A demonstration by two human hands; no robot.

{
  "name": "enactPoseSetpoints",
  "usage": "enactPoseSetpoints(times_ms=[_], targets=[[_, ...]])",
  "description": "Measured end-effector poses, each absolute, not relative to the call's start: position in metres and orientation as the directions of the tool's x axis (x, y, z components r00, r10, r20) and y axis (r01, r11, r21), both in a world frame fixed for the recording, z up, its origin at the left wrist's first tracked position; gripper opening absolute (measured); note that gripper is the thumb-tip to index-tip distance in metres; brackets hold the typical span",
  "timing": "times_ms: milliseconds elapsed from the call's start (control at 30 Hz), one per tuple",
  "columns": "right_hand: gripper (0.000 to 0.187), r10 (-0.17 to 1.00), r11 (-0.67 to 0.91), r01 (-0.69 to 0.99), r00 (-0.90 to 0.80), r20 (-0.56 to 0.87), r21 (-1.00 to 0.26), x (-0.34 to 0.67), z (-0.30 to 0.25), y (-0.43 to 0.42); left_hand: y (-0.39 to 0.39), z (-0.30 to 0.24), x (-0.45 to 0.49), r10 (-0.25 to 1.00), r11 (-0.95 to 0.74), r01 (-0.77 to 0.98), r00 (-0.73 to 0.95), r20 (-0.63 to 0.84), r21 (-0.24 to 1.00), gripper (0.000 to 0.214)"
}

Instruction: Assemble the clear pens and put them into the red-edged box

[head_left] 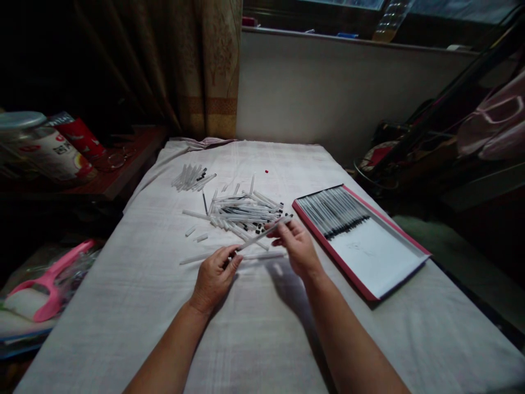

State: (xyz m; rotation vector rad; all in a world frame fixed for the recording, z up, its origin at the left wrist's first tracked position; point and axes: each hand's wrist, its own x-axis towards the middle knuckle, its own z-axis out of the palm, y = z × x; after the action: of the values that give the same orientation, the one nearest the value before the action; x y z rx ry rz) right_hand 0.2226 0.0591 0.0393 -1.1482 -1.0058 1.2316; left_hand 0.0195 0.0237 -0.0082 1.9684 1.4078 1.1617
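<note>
Between my two hands a slim translucent pen (259, 237) is held at a slant. My left hand (216, 274) is closed around its lower end, and my right hand (294, 244) pinches it near the upper, dark-tipped end. Just beyond lies a loose pile of pen parts (241, 210), with clear barrels, dark refills and small black plugs mixed together. A few pale caps (202, 238) lie left of the pile. Farther back on the left is a smaller bunch of clear caps (188, 178). A red-edged box lid (353, 268) on the right holds a row of pens (334, 210) with black ends.
A white cloth (135, 306) covers the table. One small red piece (266, 171) lies near the back. At the left, a side table carries a lidded jar (49, 148) and a red can (82, 137). A pink-handled object (53, 279) sits below it. Curtain (217, 65) and wall stand behind.
</note>
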Motion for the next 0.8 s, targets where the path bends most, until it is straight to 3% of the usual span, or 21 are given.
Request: enactPoseSetpoints(times_ms=[100, 167, 233, 300, 400, 500, 800], targets=[[0.045, 0.928, 0.147, 0.110, 0.329, 0.175, -0.983, 0.280, 0.061, 0.088, 0.024, -0.008, 0.019, 0.935, -0.340, 0.539, 0.105, 0.339, 0.771, 0.027], [0.046, 0.857, 0.153, 0.388, 0.406, 0.318, -0.909, 0.322, 0.069, 0.110, 0.024, -0.008, 0.020, 0.934, -0.344, 0.539, 0.115, 0.337, 0.769, 0.025], [0.041, 0.852, 0.026, 0.659, 0.379, 0.361, -0.752, 0.354, 0.072, 0.129, 0.025, -0.008, 0.021, 0.935, -0.345, 0.536, 0.119, 0.335, 0.770, 0.024], [0.035, 0.888, -0.178, 0.828, 0.368, 0.277, -0.532, 0.373, 0.067, 0.144, 0.025, -0.008, 0.021, 0.937, -0.337, 0.530, 0.112, 0.330, 0.778, 0.024], [0.033, 0.933, -0.282, 0.925, 0.326, 0.153, -0.255, 0.378, 0.055, 0.156, 0.027, -0.007, 0.020, 0.946, -0.309, 0.518, 0.077, 0.316, 0.797, 0.025], [0.036, 0.958, -0.257, 0.959, 0.270, 0.099, -0.120, 0.372, 0.044, 0.161, 0.028, -0.006, 0.020, 0.956, -0.276, 0.505, 0.054, 0.289, 0.818, 0.026], [0.039, 0.969, -0.238, 0.969, 0.242, 0.058, -0.067, 0.360, 0.042, 0.157, 0.028, -0.005, 0.020, 0.967, -0.243, 0.486, 0.051, 0.251, 0.839, 0.026]])
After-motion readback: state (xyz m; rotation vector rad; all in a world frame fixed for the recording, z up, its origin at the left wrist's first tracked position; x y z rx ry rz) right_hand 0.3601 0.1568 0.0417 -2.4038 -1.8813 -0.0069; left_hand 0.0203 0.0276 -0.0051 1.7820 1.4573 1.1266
